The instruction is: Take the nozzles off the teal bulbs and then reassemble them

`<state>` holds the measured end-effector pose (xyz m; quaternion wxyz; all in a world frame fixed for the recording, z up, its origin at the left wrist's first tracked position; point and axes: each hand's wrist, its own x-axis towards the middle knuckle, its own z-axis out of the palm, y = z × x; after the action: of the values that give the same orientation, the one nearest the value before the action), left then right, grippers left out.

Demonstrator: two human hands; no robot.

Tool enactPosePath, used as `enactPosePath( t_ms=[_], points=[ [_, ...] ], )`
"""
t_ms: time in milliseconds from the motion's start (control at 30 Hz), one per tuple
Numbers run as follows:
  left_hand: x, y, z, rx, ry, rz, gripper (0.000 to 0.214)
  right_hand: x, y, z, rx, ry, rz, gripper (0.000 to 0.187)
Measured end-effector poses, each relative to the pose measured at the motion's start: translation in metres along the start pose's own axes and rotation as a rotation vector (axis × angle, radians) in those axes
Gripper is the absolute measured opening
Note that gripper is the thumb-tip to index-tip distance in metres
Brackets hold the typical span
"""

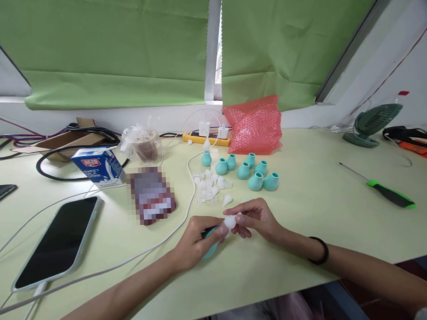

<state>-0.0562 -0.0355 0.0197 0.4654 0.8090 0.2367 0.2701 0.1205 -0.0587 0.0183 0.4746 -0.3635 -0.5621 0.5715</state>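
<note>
Just above the tabletop (308, 231), the left hand (196, 241) closes around a teal bulb (209, 249), which is mostly hidden in the palm. The right hand (255, 219) pinches a clear tip (231, 221) at the bulb's mouth; the joint itself is covered by fingers. Behind lie loose tips (209, 186) and spare bulbs (256, 181).

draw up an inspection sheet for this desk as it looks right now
surface: pale green table, things spread over its back half
work items: teal bulb and clear cap held together; loose teal bulbs and a pile of clear caps behind the hands
clutter: phone, milk carton, bagged cup, pink bubble wrap, screwdriver, small fan
hands: left hand grips the teal bulb; right hand pinches the clear cap
cables: white cable crosses the table; power strip and black cables at the back
surroundings: green blinds behind
</note>
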Motion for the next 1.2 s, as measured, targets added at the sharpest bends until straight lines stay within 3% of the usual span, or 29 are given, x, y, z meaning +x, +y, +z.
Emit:
enactPosePath(
  t_ms=[167, 300, 400, 533, 633, 800, 933, 1067, 1200],
  points=[
    [0.002, -0.002, 0.000, -0.299, -0.049, -0.146, 0.037, 0.003, 0.000, 0.000, -0.026, 0.010, 0.038, 0.022],
    [0.003, -0.005, 0.000, -0.301, -0.006, -0.175, 0.038, 0.004, -0.001, 0.003, -0.129, 0.046, 0.040, 0.022],
    [0.002, -0.008, 0.001, -0.265, 0.101, -0.124, 0.040, 0.002, -0.005, 0.002, -0.255, 0.079, -0.076, 0.019],
    [0.004, -0.012, 0.002, -0.199, 0.283, -0.065, 0.037, 0.001, -0.021, -0.007, -0.407, 0.314, -0.316, 0.017],
    [0.005, -0.013, 0.003, -0.019, 0.335, -0.076, 0.028, 0.009, -0.045, -0.018, -0.462, 0.516, -0.412, 0.015],
    [0.005, -0.013, 0.007, 0.272, 0.338, 0.000, 0.023, 0.055, -0.088, -0.048, -0.673, 0.636, -0.615, 0.019],
    [0.003, -0.014, 0.010, 0.475, 0.295, 0.062, 0.027, 0.115, -0.097, -0.076, -0.841, 0.673, -0.683, 0.027],
    [0.002, -0.017, 0.015, 0.677, 0.159, 0.099, 0.039, 0.165, -0.079, -0.092, -1.112, 0.609, -0.510, 0.032],
    [0.004, -0.020, 0.019, 0.789, 0.065, 0.070, 0.050, 0.188, -0.054, -0.093, -1.325, 0.477, -0.220, 0.033]
  ],
)
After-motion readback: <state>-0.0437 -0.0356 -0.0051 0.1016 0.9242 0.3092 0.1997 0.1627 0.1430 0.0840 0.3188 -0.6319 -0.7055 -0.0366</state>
